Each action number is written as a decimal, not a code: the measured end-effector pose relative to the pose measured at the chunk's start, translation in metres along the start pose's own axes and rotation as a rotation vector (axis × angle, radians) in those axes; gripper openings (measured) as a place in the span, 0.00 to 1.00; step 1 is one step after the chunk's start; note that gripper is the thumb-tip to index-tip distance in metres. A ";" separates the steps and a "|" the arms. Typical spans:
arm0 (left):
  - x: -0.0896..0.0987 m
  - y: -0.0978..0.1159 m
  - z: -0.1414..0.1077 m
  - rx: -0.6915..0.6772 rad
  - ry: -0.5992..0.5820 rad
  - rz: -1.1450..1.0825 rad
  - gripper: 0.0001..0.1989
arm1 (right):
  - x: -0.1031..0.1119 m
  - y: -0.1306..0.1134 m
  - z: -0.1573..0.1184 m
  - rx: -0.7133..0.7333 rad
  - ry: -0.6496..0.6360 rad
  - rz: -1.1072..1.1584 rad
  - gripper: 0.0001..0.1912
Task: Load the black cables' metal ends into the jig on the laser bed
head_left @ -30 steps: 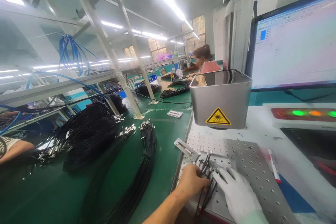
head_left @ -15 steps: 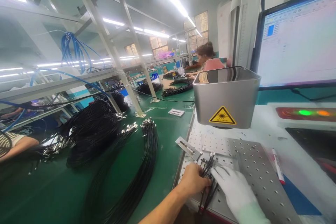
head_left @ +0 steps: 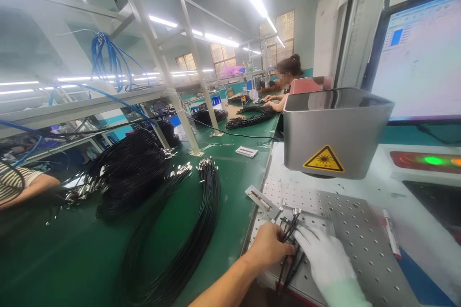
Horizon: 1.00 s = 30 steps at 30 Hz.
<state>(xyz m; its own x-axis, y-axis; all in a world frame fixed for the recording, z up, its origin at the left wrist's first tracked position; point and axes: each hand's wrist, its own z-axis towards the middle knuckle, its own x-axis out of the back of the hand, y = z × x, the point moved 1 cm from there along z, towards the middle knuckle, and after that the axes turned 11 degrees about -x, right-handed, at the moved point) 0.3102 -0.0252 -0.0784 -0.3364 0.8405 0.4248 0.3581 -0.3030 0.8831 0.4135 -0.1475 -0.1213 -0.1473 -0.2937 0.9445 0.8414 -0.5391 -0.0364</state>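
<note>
A small bunch of black cables (head_left: 292,224) with silver end pieces lies over the perforated metal plate (head_left: 355,230). My left hand (head_left: 271,248), bare, is closed around these cables, its thumb pressing from the near side. In a white glove, my right hand (head_left: 322,252) rests against the same bunch from the right, fingers together and fingertips at the cables; its thumb is hidden. Below both hands the cables hang toward the plate's front edge. Just beyond my left hand sits a small metal fixture (head_left: 261,201) with a slot.
Above the plate hangs a grey laser head (head_left: 334,136) with a yellow warning sign. Bundled black cables (head_left: 205,211) and a large cable heap (head_left: 129,172) lie on the green table (head_left: 230,192). A marker (head_left: 392,235) lies right. Co-workers sit at the left and far end.
My view has turned slightly left, so the surroundings sit further right in the picture. Both hands stay at the cables with nearly the same grip.
</note>
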 end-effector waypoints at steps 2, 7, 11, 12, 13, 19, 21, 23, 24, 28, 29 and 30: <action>0.000 0.003 -0.001 -0.001 0.007 -0.018 0.08 | -0.001 0.001 0.000 0.009 -0.001 -0.006 0.31; 0.008 0.016 -0.007 -0.065 0.073 0.113 0.09 | -0.003 0.004 -0.004 0.024 0.025 0.013 0.30; 0.018 0.023 -0.017 -0.112 0.187 0.182 0.12 | -0.003 0.003 -0.006 0.018 0.008 -0.016 0.32; 0.020 0.023 -0.019 -0.112 0.202 0.183 0.11 | -0.003 0.003 -0.006 0.014 0.002 -0.018 0.32; 0.021 0.022 -0.021 -0.110 0.216 0.181 0.10 | -0.002 0.002 -0.005 0.008 0.001 -0.014 0.32; 0.025 0.004 -0.026 -0.057 0.229 0.007 0.10 | -0.003 0.002 -0.005 0.000 0.064 0.010 0.34; 0.026 -0.001 -0.026 -0.070 0.213 -0.023 0.13 | -0.004 0.003 -0.005 0.006 0.075 0.033 0.33; 0.027 -0.004 -0.027 -0.081 0.194 -0.020 0.14 | -0.005 0.003 -0.005 0.001 0.083 0.052 0.32; 0.028 -0.004 -0.028 -0.087 0.189 -0.008 0.14 | -0.005 0.003 -0.005 -0.003 0.081 0.051 0.32; 0.029 0.003 -0.034 -0.106 0.182 0.158 0.15 | -0.004 0.002 -0.006 -0.004 0.043 0.009 0.34; 0.028 0.006 -0.035 -0.095 0.189 0.221 0.14 | -0.004 0.002 -0.006 -0.006 0.032 0.001 0.35; 0.028 0.010 -0.036 -0.078 0.200 0.284 0.14 | -0.005 0.001 -0.006 -0.008 0.025 -0.005 0.36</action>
<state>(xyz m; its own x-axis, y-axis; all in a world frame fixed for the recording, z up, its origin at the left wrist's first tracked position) 0.2727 -0.0207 -0.0508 -0.4001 0.6155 0.6790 0.3965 -0.5517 0.7338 0.4120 -0.1519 -0.1277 -0.1650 -0.3108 0.9360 0.8364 -0.5470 -0.0342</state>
